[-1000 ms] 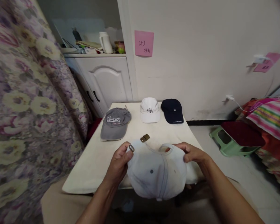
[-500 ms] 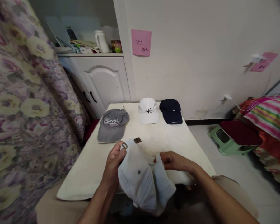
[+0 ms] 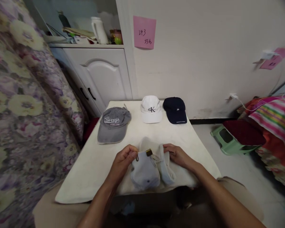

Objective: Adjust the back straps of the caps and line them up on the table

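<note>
Between my hands, over the table's near part, is a pale blue-grey baseball cap (image 3: 146,172) with a brass-coloured strap buckle (image 3: 149,152). My left hand (image 3: 123,160) pinches the cap's edge beside a small metal ring. On the other side, my right hand (image 3: 178,155) grips a folded part of the same cap. Farther back on the table lie a grey cap (image 3: 115,123) with "Always" lettering, a white cap (image 3: 151,110) marked "CK", and a navy cap (image 3: 175,110), their brims facing me.
The table (image 3: 85,174) has a cream cover and stands against the wall. A floral curtain (image 3: 26,126) hangs at left, before a white cabinet (image 3: 104,76). On the right are a green stool (image 3: 228,142) with a dark red top and a striped cloth (image 3: 275,117).
The pale cap has tipped over and drawn in, so its crown button no longer shows. My left hand has shifted right with its edge, and the view has tilted slightly down.
</note>
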{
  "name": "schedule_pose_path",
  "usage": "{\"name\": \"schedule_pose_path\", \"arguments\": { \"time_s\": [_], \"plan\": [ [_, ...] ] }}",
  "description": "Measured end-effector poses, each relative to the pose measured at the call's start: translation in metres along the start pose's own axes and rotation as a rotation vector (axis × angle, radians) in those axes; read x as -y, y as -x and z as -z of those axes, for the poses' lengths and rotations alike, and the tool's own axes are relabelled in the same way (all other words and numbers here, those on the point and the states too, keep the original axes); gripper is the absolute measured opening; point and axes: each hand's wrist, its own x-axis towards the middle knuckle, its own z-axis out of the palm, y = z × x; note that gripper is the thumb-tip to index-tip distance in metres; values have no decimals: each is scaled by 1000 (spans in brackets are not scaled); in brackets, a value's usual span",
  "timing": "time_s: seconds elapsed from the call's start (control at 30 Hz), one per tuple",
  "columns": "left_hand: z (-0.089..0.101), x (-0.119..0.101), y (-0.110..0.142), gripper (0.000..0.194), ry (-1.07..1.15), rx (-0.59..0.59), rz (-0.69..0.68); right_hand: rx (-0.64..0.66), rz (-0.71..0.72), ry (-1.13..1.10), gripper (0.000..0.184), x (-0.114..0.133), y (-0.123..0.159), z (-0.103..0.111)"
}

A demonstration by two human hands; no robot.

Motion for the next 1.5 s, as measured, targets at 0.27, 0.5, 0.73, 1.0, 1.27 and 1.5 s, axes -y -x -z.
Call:
{"name": "schedule_pose_path", "arguments": {
  "time_s": [0.27,0.5,0.73,1.0,1.27,1.5],
  "plan": [
    [-1,-4,10,17,-80,58,27,-225,-10,196,31,9,5,2],
    [-10,-12,15,15,-165,-12,-29,-11,-320,-298,31,40,8,-3],
    [-20,-18,19,16,-260,1,-86,162,-340,-520,33,49,11,-13],
    [-29,-20,17,16,-265,-58,-96,3,-298,-1232,20,49,14,6],
    [-38,-21,18,18,-292,-89,-98,-20,-275,-1182,22,51,13,16],
    [-33,-13,11,19,-244,-219,-47,278,-211,-840,49,52,16,13]
  ]
}}
